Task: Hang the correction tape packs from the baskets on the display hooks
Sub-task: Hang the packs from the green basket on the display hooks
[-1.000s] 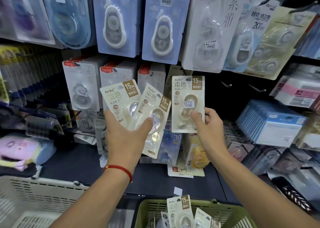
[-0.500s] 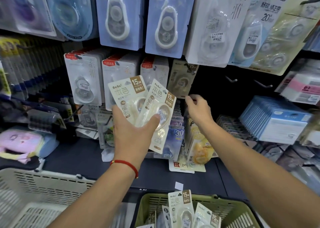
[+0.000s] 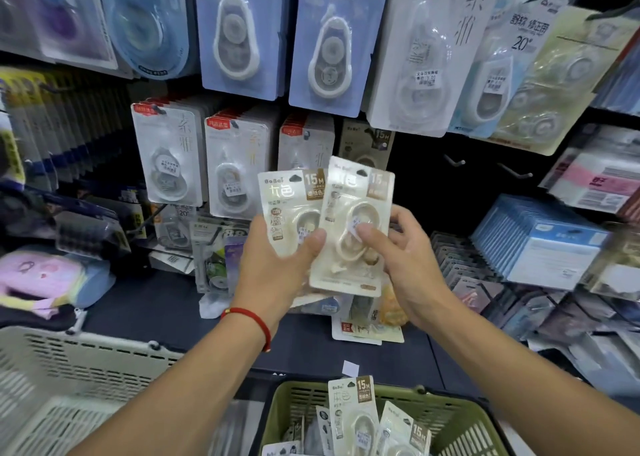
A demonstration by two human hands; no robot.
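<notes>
My left hand (image 3: 273, 268) holds a cream correction tape pack (image 3: 287, 206) upright in front of the display wall. My right hand (image 3: 398, 251) grips a second cream pack (image 3: 349, 248) that overlaps the first on its right, thumb on its blister. Behind them one matching cream pack (image 3: 367, 144) hangs on a hook in the middle row. Two bare display hooks (image 3: 457, 160) stick out of the dark panel to the right. Below, a green basket (image 3: 446, 417) holds several more cream packs (image 3: 353, 417).
A white basket (image 3: 69, 386) stands at lower left. Rows of other correction tape packs (image 3: 166, 158) hang left and above. Stacks of blue boxes (image 3: 540, 241) sit on the right. A dark shelf ledge (image 3: 156, 310) carries loose items and a pink pouch (image 3: 38, 275).
My right hand hung a cream pack on the middle hook, let it go, and came back down to take hold of one of the two packs in my left hand.
</notes>
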